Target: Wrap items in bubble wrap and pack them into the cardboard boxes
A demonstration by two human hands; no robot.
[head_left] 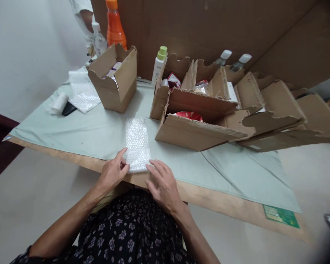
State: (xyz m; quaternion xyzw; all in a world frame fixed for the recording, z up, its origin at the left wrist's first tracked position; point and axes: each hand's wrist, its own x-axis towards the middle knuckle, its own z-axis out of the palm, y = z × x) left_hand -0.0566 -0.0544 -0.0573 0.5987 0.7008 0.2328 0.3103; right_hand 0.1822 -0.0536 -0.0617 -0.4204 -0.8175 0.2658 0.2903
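A folded piece of bubble wrap (137,146) lies flat near the front edge of the table, its lower part doubled over. Whether anything is inside cannot be made out. My left hand (114,172) rests at its left edge, thumb and index finger apart, with the other fingers partly curled behind. At the lower right corner, the fingertips of my right hand (163,183) touch the bubble wrap, fingers loosely spread.
Cardboard boxes (178,130) with small packets line the table's right side. Another cardboard box (112,95) stands back left, near an orange bottle (115,31). A green-capped bottle (158,66) stands behind. More bubble wrap (84,91) lies left beside a dark flat object (68,109).
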